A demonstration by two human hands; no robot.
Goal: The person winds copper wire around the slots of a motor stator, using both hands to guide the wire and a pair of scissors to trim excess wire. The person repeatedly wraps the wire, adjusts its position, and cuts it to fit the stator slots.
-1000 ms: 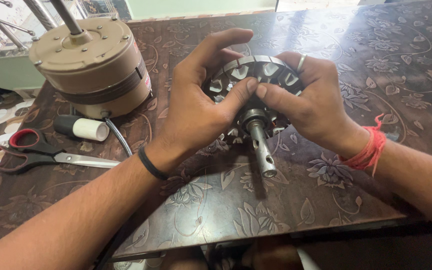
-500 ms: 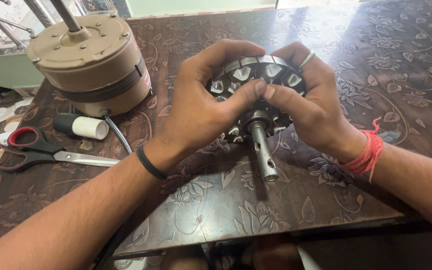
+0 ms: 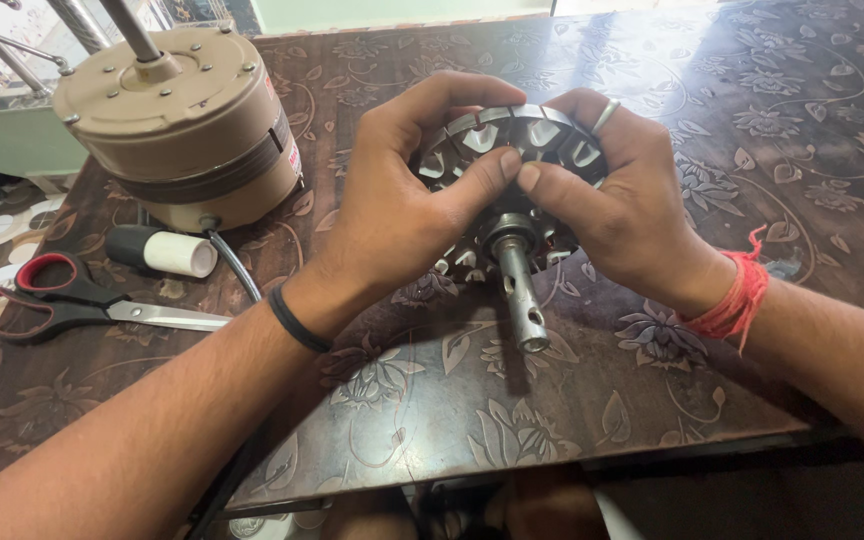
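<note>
Two hands are gripping one item in the head view: I am holding a round grey metal rotor (image 3: 512, 150), ribbed with slots around its rim, a steel shaft (image 3: 518, 290) projecting toward me. My left hand (image 3: 402, 215) and right hand (image 3: 617, 215) are curling closed around its edges, thumbs meeting on top, above the patterned brown table (image 3: 802, 130). Beige motor housing (image 3: 177, 125) and red-handled scissors (image 3: 62, 305) are lying to the left.

**One head view, looking down**

I see through a single head-worn camera, tilted steeply down and forward, close over my left hand (image 3: 392, 215) and right hand (image 3: 617, 215), above the patterned surface (image 3: 472, 420) stretching beyond them.
</note>
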